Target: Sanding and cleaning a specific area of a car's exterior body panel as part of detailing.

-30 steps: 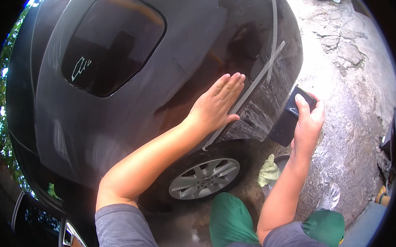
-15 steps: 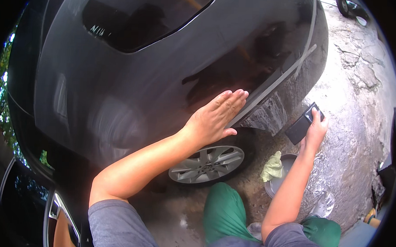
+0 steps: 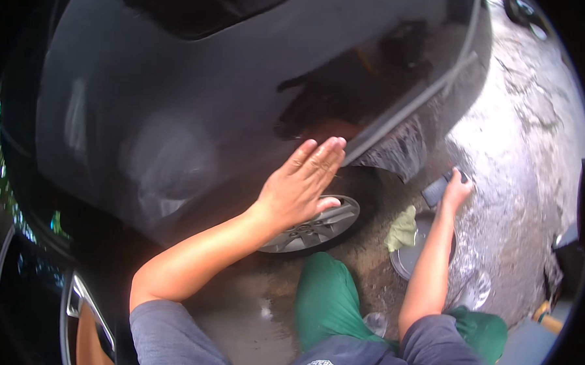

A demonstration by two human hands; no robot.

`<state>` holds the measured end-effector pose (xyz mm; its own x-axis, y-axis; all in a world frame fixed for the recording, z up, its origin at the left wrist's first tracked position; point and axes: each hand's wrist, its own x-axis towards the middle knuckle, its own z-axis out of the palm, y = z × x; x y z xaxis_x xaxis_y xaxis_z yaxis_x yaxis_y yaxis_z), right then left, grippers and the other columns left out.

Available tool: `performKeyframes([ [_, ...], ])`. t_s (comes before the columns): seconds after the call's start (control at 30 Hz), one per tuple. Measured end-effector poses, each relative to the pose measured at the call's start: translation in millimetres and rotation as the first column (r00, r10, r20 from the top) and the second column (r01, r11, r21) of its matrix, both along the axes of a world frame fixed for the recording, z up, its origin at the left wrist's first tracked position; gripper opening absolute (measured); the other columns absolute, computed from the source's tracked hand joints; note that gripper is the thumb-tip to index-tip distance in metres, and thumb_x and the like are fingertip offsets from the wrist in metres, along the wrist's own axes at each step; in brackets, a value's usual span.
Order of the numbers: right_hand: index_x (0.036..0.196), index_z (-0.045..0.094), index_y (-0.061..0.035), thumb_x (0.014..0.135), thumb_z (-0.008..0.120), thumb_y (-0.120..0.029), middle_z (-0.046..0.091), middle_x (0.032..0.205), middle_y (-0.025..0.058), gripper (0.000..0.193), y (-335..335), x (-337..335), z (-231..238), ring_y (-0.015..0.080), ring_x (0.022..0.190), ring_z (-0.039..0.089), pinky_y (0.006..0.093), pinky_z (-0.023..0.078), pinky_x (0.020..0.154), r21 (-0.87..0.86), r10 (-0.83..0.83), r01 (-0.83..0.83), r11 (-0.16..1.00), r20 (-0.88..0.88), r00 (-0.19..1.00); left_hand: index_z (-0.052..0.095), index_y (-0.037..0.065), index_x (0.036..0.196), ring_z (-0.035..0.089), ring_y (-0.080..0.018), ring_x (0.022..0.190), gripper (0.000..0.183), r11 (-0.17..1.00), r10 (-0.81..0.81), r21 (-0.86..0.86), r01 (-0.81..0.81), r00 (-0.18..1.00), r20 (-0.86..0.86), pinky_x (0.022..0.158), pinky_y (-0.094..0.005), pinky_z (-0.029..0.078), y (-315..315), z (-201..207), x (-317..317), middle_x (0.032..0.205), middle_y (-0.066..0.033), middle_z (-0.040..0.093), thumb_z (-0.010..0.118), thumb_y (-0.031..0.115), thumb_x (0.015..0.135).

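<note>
My left hand (image 3: 303, 183) is stretched flat with its fingers together, over the lower edge of a dark car's body panel (image 3: 230, 108) just above the wheel (image 3: 320, 226). Whether its palm touches the panel, I cannot tell. Low on the right, my right hand (image 3: 457, 191) grips a dark rectangular pad (image 3: 434, 190) that looks like a sanding block. It is held above wet ground, a little beyond a round basin (image 3: 406, 264). Pale, scuffed streaks mark the bumper corner (image 3: 398, 151) between my hands. A hazy, dull patch (image 3: 169, 161) shows on the panel to the left.
A light green cloth (image 3: 403, 228) hangs over the basin's rim. My green-trousered knee (image 3: 326, 301) is bent close to the wheel. Wet, cracked concrete (image 3: 521, 173) stretches to the right. Another car part with a bright trim strip (image 3: 91, 298) stands at the lower left.
My right hand has lowered with the dark pad, toward the basin. My left hand stays flat near the panel edge, shifted slightly left in view. The whole view has tilted a little.
</note>
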<state>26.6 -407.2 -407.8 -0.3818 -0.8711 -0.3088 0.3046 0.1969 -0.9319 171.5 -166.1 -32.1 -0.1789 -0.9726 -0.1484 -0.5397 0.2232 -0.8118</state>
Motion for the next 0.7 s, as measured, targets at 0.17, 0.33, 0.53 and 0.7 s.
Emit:
performKeyframes([
  [0.17,0.106,0.062,0.0052,0.082,0.076,-0.022,0.068,0.098,0.0163,0.039,23.1,24.9,-11.8,0.0259,0.089,0.065,0.0377,0.051,0.085,0.086,0.005,-0.001,0.996,-0.047,0.999,0.041,0.009,0.153,0.012,-0.0251,0.156,0.09,0.997,-0.074,-0.024,0.078,0.988,0.137,0.126,-0.0553,0.003,-35.6,6.2,-0.3,0.166,-0.0044,0.026,0.045,0.071,0.087],
  [0.33,0.104,0.063,0.0056,0.081,0.076,-0.022,0.069,0.096,0.0179,0.038,49.0,14.5,-28.5,0.0285,0.089,0.066,0.0385,0.051,0.086,0.093,0.05,-0.041,0.995,-0.1,0.994,0.045,0.01,0.15,0.013,-0.0233,0.156,0.085,0.987,-0.158,0.018,0.157,0.972,0.172,0.126,-0.0552,0.003,-80.5,10.2,-15.2,0.165,-0.0025,0.027,0.046,0.068,0.088],
  [0.53,0.105,0.063,0.0022,0.078,0.072,-0.023,0.068,0.094,0.0155,0.038,51.1,-17.3,16.8,0.0256,0.088,0.066,0.0369,0.051,0.083,0.056,0.659,-0.657,0.752,-0.018,0.752,0.046,0.011,0.15,0.014,-0.0237,0.155,0.08,0.961,-0.274,0.026,0.276,0.93,0.244,0.127,-0.0536,0.004,-151.0,7.1,-27.9,0.162,-0.0018,0.033,0.046,0.066,0.092],
  [0.7,0.128,0.06,0.0023,0.072,0.073,-0.028,0.07,0.112,0.0208,0.065,42.4,-44.6,40.4,0.0298,0.099,0.068,0.0389,0.052,0.086,0.192,0.966,-0.95,0.247,-0.127,0.226,0.045,0.009,0.15,0.016,-0.022,0.154,0.081,0.933,-0.348,0.006,0.359,0.899,0.268,0.127,-0.0514,0.008,-193.4,-3.7,-36.7,0.162,-0.0038,0.033,0.047,0.066,0.091],
])
